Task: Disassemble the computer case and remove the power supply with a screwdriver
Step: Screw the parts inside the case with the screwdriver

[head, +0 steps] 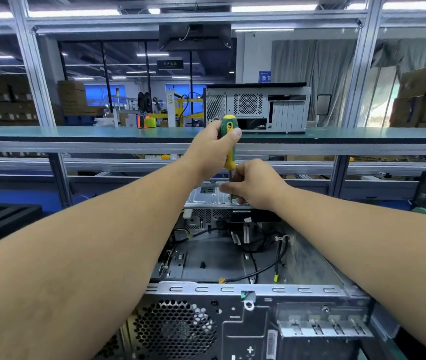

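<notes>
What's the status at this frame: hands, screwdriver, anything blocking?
Left hand grips screwdriver handle, upright. Right hand pinches the shaft near the tip, at the open case's far metal panel. Loose cables inside, clear of the tip.

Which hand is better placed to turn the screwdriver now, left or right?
Left. The left hand already grips the screwdriver handle, upright over the case. The right hand only pinches the shaft low down, guiding the tip.
</notes>
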A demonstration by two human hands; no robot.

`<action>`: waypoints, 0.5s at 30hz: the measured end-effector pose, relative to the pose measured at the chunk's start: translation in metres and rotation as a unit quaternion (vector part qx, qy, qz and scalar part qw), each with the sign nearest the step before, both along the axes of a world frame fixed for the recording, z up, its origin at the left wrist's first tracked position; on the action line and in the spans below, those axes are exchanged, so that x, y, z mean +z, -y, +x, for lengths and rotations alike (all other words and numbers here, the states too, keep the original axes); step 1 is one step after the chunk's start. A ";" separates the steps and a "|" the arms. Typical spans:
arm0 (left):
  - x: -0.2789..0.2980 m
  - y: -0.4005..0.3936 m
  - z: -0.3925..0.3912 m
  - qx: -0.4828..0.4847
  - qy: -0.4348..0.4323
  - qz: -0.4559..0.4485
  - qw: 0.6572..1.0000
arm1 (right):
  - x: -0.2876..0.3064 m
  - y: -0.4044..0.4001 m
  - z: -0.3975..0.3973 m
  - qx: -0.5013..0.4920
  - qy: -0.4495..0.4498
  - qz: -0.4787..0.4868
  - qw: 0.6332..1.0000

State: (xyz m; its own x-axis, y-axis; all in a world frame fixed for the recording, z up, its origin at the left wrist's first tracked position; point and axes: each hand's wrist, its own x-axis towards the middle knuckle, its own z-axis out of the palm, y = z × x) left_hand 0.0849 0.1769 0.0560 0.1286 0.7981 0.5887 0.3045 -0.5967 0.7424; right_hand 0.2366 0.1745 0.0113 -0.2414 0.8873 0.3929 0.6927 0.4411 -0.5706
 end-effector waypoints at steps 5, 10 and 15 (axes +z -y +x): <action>-0.004 0.000 0.004 0.022 0.000 -0.002 1.000 | 0.000 0.002 0.001 0.001 0.003 0.002 1.000; -0.003 0.003 0.009 0.086 0.030 0.001 0.996 | 0.000 0.000 0.000 -0.014 -0.003 0.042 0.999; -0.006 0.003 0.012 0.114 0.043 0.014 0.992 | 0.003 0.004 -0.001 -0.023 -0.038 0.115 0.992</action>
State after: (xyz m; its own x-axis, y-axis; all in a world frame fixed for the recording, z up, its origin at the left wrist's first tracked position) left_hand 0.0969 0.1734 0.0499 -0.1057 0.7842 0.6114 0.3708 -0.5394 0.7560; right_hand 0.2360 0.1709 0.0146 -0.1640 0.7815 0.6020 0.6745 0.5341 -0.5096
